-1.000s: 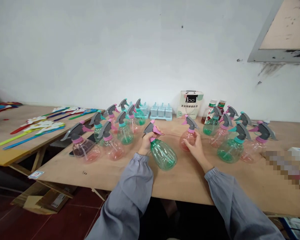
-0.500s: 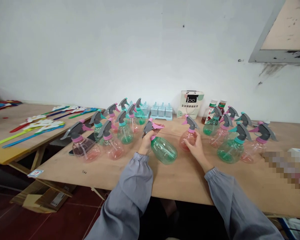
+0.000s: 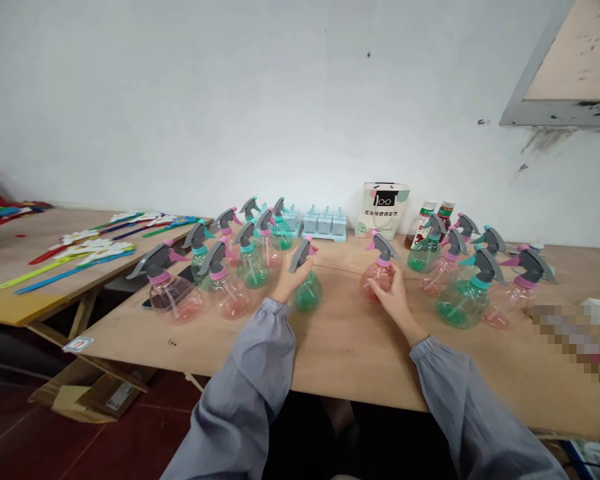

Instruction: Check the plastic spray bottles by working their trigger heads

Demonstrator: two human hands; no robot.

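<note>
In the head view my left hand [image 3: 291, 277] is closed round the neck of a green spray bottle [image 3: 307, 293] that has a grey and pink trigger head. This bottle is nearly upright, at or just above the tabletop. My right hand [image 3: 391, 288] grips the round body of a pink spray bottle [image 3: 371, 283], which stands upright with its spout toward the left. To the left is a group of several pink and green spray bottles [image 3: 229, 293]. A second group, with a green spray bottle [image 3: 463, 303] at its front, stands to the right.
Pale blue ice-pop moulds [image 3: 325, 223], a paper bag [image 3: 381, 210] and two bottles with red labels [image 3: 420, 223] stand along the wall. Colourful long-handled pieces [image 3: 75, 263] lie on the left table. A dark flat object [image 3: 147, 303] lies behind the left bottles.
My left hand has turned the green spray bottle from tilted to nearly upright, its base moving left and away from me. My right hand stays on the pink one.
</note>
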